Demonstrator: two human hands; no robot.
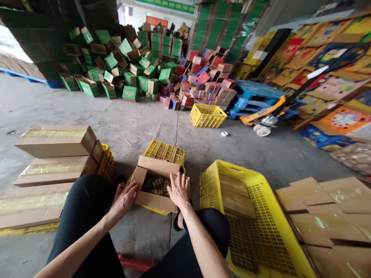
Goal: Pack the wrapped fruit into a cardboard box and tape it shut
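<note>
Both palms down on cardboard box; left hand cupping flap; right hand spread flat.

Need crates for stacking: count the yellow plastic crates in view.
4: large crate at right, one under the open box, one behind the left sealed boxes, one near the piles. Others may be hidden.

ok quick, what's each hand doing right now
left hand: open, fingers resting on the left flap of the cardboard box, gripping nothing
right hand: open, palm flat on the box's right flap, holding nothing
</note>
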